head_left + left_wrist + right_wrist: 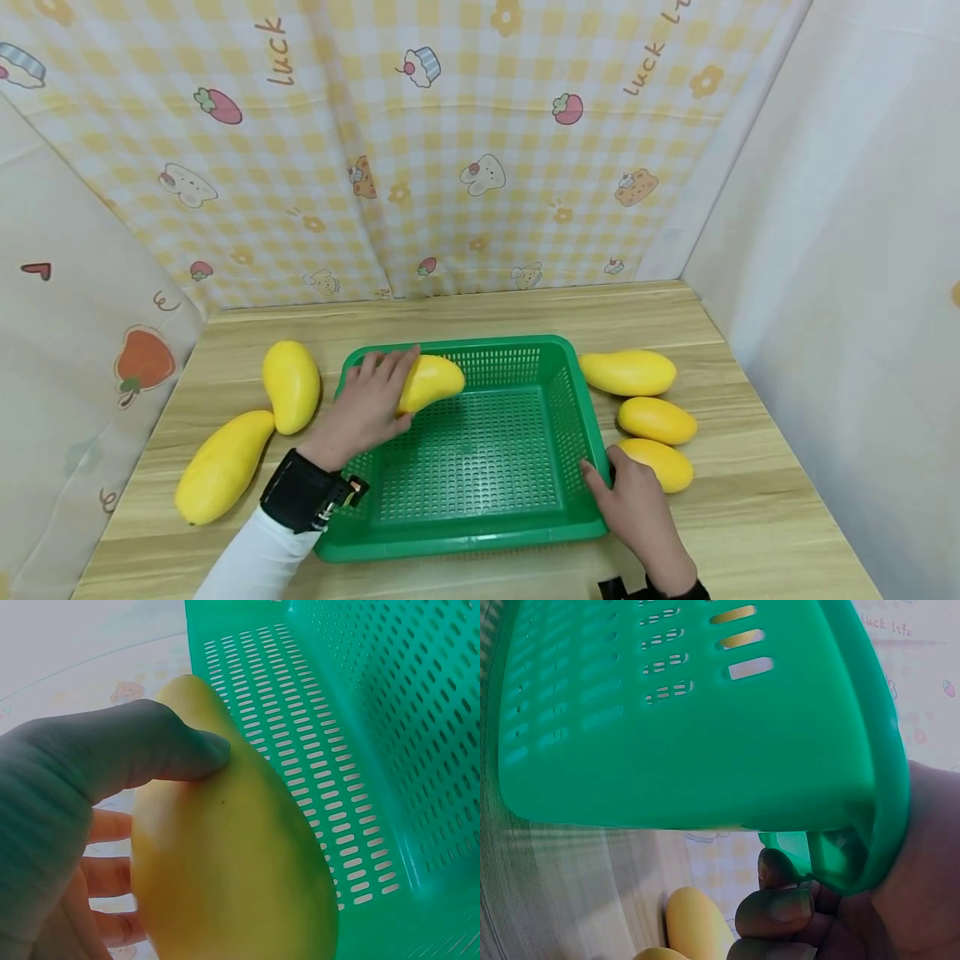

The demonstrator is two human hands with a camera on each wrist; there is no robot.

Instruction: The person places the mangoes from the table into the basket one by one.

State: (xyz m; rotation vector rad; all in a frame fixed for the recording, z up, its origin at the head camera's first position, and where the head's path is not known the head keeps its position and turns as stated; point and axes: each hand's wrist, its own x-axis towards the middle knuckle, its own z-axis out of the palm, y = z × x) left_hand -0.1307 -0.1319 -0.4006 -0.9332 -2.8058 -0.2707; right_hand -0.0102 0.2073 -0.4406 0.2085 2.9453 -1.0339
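My left hand [369, 407] grips a yellow mango [431, 382] over the left back part of a green plastic basket [465, 546]. In the left wrist view the thumb lies across the upper face of the mango [232, 847], with fingers behind it. My right hand [636, 506] holds the basket's right rim near the front corner. From the right wrist view, its fingers [780, 911] curl under the rim of the basket [705, 765], with the palm against the outer edge. The perforated basket floor shows bare below the held mango.
Two mangoes, one upright [291, 387] and one slanted [223, 468], lie left of the basket. Three more, a back one [628, 372], a middle one [657, 420] and a front one [660, 463], lie to its right. Patterned cloth [450, 167] hangs behind the wooden table [772, 500].
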